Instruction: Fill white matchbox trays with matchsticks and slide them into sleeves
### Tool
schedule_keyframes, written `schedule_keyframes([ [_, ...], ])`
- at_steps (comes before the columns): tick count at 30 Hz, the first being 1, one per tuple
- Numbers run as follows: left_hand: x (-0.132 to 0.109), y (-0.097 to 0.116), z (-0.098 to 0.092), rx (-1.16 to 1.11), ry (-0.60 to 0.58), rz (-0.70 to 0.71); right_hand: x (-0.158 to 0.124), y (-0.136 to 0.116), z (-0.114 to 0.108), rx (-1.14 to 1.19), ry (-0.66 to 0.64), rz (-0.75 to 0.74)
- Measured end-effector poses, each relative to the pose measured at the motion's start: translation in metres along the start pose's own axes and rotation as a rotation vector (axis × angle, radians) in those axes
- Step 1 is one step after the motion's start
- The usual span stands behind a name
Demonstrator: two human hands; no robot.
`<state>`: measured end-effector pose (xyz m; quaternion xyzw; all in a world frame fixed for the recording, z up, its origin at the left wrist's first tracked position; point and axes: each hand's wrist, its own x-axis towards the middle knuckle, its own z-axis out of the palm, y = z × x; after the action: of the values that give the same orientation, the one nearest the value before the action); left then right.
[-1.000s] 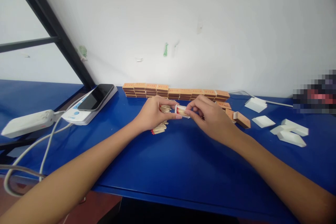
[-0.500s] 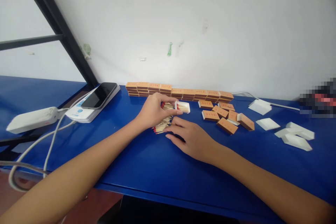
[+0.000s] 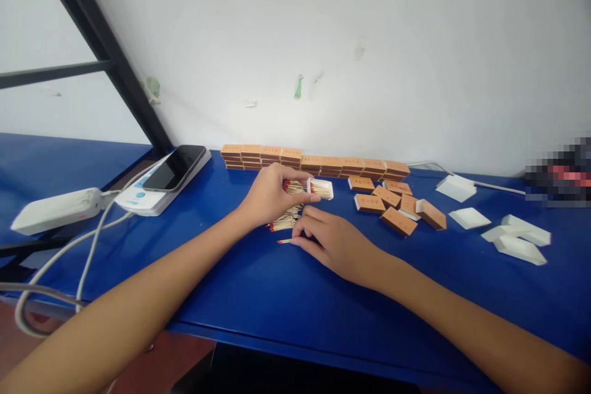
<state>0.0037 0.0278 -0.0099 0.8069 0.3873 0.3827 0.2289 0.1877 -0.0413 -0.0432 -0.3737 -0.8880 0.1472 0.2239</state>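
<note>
My left hand [image 3: 272, 194] grips a small white matchbox tray [image 3: 327, 189] between thumb and fingers, with red-tipped matches lying inside it. Just below, my right hand [image 3: 330, 237] pinches a few matches [image 3: 284, 241] by their plain ends, their red heads pointing left, close above the blue table. A loose pile of matches [image 3: 285, 220] lies between the two hands, partly covered by my left hand. Right of the tray, several orange matchboxes [image 3: 386, 196] are scattered. Farther right lie several white trays [image 3: 470, 218], some overlapping.
Stacked matchboxes [image 3: 322, 163] form a long row along the wall. At the left, a black phone [image 3: 174, 168] rests on a white box [image 3: 133, 202], beside a white power strip [image 3: 58, 212] and loose cables [image 3: 92, 252]. A dark metal frame [image 3: 115, 74] stands at the table's left.
My right hand's fingers have closed, and a few matches now stick out of them, drawn slightly towards me from the pile. My left hand and the tray are nearly still.
</note>
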Motion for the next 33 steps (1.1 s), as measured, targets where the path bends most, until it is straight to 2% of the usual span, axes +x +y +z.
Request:
schedule_keyframes([
  [3,0.0,-0.001,-0.001,0.019,-0.007,0.028,-0.002,-0.002,-0.007,0.003,-0.03,0.008],
  [6,0.0,-0.004,-0.001,0.031,-0.012,0.047,-0.006,0.0,-0.02,0.01,0.011,0.005],
  [8,0.001,-0.005,0.0,0.028,-0.009,0.043,-0.008,0.006,-0.032,0.007,0.088,0.014],
  [12,0.0,-0.005,0.002,0.011,-0.03,0.019,-0.009,0.025,-0.048,-0.069,0.323,0.092],
  [14,-0.001,-0.003,0.003,-0.012,-0.055,0.016,-0.007,0.034,-0.05,-0.112,0.398,0.129],
  [17,-0.002,0.002,0.004,-0.075,-0.083,0.036,-0.005,0.04,-0.047,-0.137,0.427,0.147],
  [23,-0.001,0.001,0.003,-0.094,-0.061,0.029,-0.005,0.025,-0.046,-0.128,0.508,0.067],
  [25,0.0,-0.002,0.002,-0.082,-0.032,0.015,-0.005,0.018,-0.04,-0.102,0.479,0.013],
  [30,0.001,-0.003,0.0,-0.048,0.004,0.001,-0.003,0.006,-0.009,-0.08,0.204,-0.14],
  [33,0.0,-0.002,-0.001,-0.041,0.005,0.012,-0.001,0.006,0.004,-0.137,0.135,-0.156],
])
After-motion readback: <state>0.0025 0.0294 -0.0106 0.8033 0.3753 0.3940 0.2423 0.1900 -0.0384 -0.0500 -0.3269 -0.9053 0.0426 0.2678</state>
